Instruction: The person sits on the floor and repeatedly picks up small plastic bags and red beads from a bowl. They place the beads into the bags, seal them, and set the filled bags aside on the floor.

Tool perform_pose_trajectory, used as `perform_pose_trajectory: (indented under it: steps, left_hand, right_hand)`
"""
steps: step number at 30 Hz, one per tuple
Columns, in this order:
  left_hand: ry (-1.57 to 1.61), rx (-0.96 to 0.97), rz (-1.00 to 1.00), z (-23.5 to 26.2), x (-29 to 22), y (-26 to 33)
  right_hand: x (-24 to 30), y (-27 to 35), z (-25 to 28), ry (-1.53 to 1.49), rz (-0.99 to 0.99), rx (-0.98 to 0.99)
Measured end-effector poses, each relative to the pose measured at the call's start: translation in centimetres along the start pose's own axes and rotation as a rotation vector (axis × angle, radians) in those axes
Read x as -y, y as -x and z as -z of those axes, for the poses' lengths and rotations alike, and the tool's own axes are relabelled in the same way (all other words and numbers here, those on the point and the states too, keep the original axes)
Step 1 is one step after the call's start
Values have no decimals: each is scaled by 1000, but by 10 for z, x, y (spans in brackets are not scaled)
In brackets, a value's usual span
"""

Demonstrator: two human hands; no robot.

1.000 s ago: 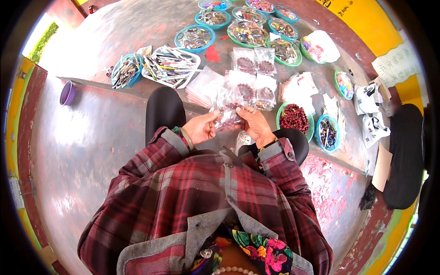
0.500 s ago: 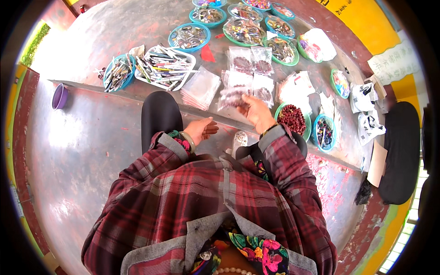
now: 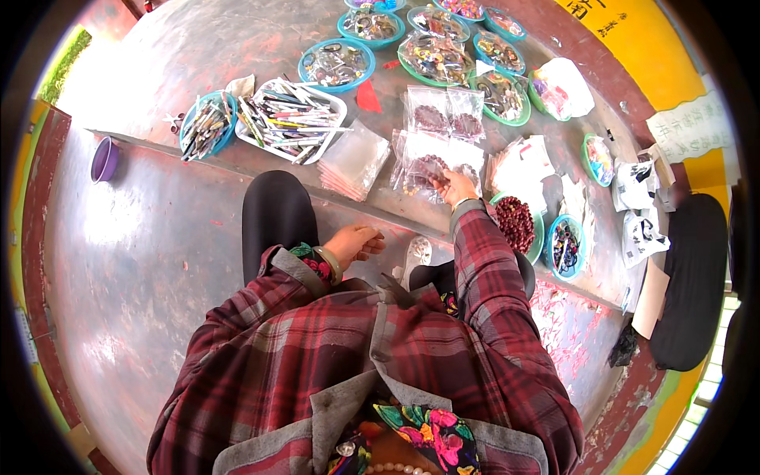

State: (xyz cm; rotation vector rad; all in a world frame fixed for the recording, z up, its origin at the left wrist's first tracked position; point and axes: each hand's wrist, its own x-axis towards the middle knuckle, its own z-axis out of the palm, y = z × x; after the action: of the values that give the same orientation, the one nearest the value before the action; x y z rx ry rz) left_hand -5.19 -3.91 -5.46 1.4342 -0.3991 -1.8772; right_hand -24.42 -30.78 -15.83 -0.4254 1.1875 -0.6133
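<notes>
My right hand is stretched forward over a cluster of small clear bags of dark beads on the floor, its fingers on the nearest bag. A stack of empty clear bags lies just left of them. My left hand rests loosely curled near my knee in black trousers; it holds nothing that I can see. A green bangle sits on that wrist. A bowl of dark red beads stands to the right of my right forearm.
Several teal bowls of mixed trinkets stand farther ahead. A white tray of pens and a bowl of tools lie front left. A purple cup is far left. White packets and a black object lie right.
Both hands held a small bag together near my lap. My right hand has since reached forward to the bead bags, and my left hand has dropped back toward my knee.
</notes>
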Motion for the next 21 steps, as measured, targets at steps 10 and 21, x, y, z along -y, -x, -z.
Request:
perform_pose_trajectory:
  steps: [10, 21]
  left_hand:
    - [-10, -20, 28, 4, 7, -4]
    - [-131, -53, 25, 7, 16, -16]
  right_hand:
    - [1, 4, -6, 71, -113, 42]
    - [30, 35, -27, 1573, 824, -235]
